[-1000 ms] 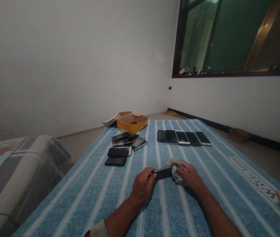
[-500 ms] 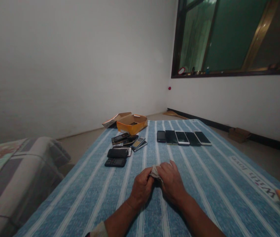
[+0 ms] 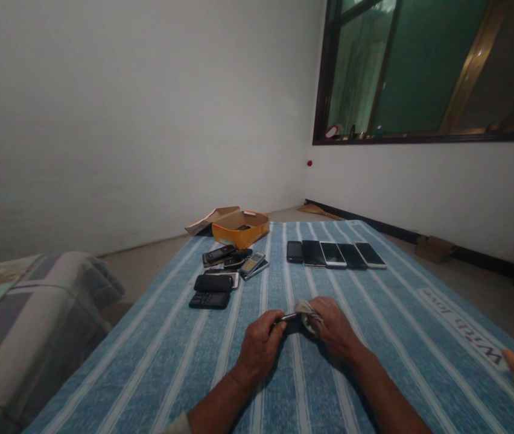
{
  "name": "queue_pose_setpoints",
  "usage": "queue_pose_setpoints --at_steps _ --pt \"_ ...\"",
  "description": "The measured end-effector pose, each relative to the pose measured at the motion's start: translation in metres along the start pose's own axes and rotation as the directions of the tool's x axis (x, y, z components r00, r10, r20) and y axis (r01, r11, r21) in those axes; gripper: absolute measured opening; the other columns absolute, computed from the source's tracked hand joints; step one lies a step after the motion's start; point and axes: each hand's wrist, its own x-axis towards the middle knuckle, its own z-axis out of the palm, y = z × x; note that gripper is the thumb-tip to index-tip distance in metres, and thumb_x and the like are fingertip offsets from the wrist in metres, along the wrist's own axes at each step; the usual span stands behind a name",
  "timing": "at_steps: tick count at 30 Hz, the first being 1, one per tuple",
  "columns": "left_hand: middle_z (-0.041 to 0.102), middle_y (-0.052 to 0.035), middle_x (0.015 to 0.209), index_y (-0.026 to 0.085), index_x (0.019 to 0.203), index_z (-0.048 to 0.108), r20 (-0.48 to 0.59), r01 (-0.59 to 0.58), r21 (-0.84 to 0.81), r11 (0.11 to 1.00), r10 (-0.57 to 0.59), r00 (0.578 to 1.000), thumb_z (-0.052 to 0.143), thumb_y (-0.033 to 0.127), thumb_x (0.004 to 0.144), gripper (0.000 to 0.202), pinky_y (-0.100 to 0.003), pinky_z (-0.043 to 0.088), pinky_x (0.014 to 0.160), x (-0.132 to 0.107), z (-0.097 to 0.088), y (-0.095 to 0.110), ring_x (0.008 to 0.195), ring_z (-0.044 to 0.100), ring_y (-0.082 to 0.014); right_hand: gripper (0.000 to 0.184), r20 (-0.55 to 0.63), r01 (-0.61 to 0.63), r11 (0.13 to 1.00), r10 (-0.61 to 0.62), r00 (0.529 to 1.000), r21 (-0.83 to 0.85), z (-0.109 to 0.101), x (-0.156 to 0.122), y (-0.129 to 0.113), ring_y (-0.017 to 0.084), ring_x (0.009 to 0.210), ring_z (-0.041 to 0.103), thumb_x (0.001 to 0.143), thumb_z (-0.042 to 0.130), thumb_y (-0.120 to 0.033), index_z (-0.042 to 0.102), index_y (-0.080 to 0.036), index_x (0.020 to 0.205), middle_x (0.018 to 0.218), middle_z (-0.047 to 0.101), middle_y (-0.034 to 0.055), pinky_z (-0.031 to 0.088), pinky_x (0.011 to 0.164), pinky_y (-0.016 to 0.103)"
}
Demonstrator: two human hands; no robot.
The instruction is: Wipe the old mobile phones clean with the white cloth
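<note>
My left hand (image 3: 259, 345) grips one end of a dark phone (image 3: 289, 318) held on its edge over the blue striped cloth (image 3: 374, 337). My right hand (image 3: 336, 328) is closed on a crumpled pale rag (image 3: 307, 312) pressed against the phone's other end. Both forearms rest low over the cloth. Most of the phone is hidden between the hands.
A row of several smartphones (image 3: 333, 254) lies ahead on the right. A heap of old keypad phones (image 3: 225, 271) lies ahead on the left, behind it an open orange box (image 3: 239, 227). A folded blanket (image 3: 26, 325) sits at the left. A window (image 3: 424, 66) is on the right wall.
My right hand slid the rag left along the phone until both hands met, then drew back right a little, so a short stretch of the phone shows again.
</note>
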Motion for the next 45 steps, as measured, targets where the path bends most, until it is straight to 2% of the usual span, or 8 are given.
queue_pose_setpoints --at_steps 8,15,20,24,29,37,41,45 --pt "0.07 -0.0057 0.081 0.017 0.09 0.066 0.018 0.056 -0.002 0.998 -0.056 0.998 0.048 0.03 0.087 0.022 -0.027 0.05 0.068 0.0 -0.001 0.003 0.076 0.066 -0.0196 0.025 -0.062 -0.297 0.916 0.324 0.944 0.269 -0.004 -0.001 0.005 0.017 0.068 0.057 0.088 0.042 -0.03 0.064 -0.019 0.081 0.072 0.062 0.0009 0.042 0.065 0.028" --pt "0.068 -0.0047 0.074 0.016 0.089 0.066 0.013 0.099 -0.025 0.995 -0.099 0.995 0.047 0.032 0.088 0.024 -0.027 0.05 0.065 0.0 -0.003 0.003 0.071 0.066 -0.0198 0.035 -0.139 -0.344 0.903 0.386 0.912 0.256 0.006 -0.003 0.017 0.019 0.073 0.062 0.091 0.038 -0.032 0.067 -0.019 0.103 0.081 0.068 0.0026 0.045 0.069 0.03" --pt "0.071 -0.0059 0.078 0.016 0.09 0.066 0.013 0.108 -0.03 0.994 -0.107 0.994 0.048 0.032 0.087 0.024 -0.029 0.051 0.068 0.0 -0.004 0.0 0.074 0.067 -0.0205 0.029 -0.315 -0.144 0.988 0.119 0.942 -0.057 0.016 -0.002 0.0 0.023 0.087 0.059 0.09 0.039 -0.019 0.065 -0.018 0.101 0.089 0.066 0.0073 0.045 0.083 0.038" --pt "0.073 -0.0066 0.087 0.018 0.093 0.067 0.014 0.053 -0.053 0.997 -0.052 0.999 0.048 0.028 0.087 0.023 -0.029 0.052 0.075 0.0 -0.004 0.0 0.081 0.069 -0.0203 0.024 -0.193 0.118 0.969 -0.161 0.968 -0.218 0.028 0.0 -0.028 0.025 0.111 0.052 0.089 0.045 -0.013 0.058 -0.02 0.107 0.105 0.064 0.008 0.029 0.106 0.051" --pt "0.072 -0.0058 0.085 0.018 0.093 0.068 0.037 0.007 -0.038 0.999 -0.006 0.999 0.046 0.026 0.089 0.024 -0.029 0.052 0.074 -0.001 -0.003 0.001 0.079 0.068 -0.0192 0.011 0.012 0.134 0.969 -0.135 0.991 -0.209 0.025 0.001 -0.035 0.02 0.089 0.053 0.091 0.051 -0.016 0.057 -0.022 0.098 0.088 0.061 0.0017 0.022 0.109 0.051" --pt "0.072 -0.0049 0.083 0.019 0.09 0.067 0.051 0.003 0.002 1.0 -0.003 0.999 0.048 0.026 0.088 0.02 -0.028 0.052 0.073 0.001 -0.006 0.005 0.079 0.068 -0.019 0.011 0.046 0.156 0.967 -0.15 0.988 -0.202 0.01 0.003 -0.015 0.018 0.086 0.054 0.095 0.049 -0.025 0.059 -0.021 0.095 0.087 0.062 0.0013 0.023 0.108 0.049" --pt "0.069 -0.0043 0.077 0.019 0.085 0.065 0.038 0.035 0.043 0.998 -0.037 0.999 0.048 0.029 0.087 0.021 -0.028 0.05 0.068 0.002 -0.005 0.004 0.072 0.066 -0.0189 0.02 0.023 0.084 0.989 -0.082 0.996 -0.123 0.003 0.002 0.001 0.018 0.08 0.055 0.097 0.044 -0.029 0.06 -0.021 0.087 0.081 0.061 0.0023 0.04 0.087 0.036" --pt "0.068 -0.0037 0.075 0.018 0.087 0.065 0.028 0.053 0.034 0.998 -0.054 0.998 0.048 0.031 0.086 0.021 -0.028 0.049 0.065 0.002 -0.005 0.001 0.068 0.065 -0.0183 0.026 -0.062 -0.084 0.996 0.084 0.995 0.001 0.002 0.001 0.01 0.017 0.072 0.056 0.096 0.04 -0.028 0.062 -0.02 0.085 0.08 0.062 0.0037 0.042 0.068 0.028"
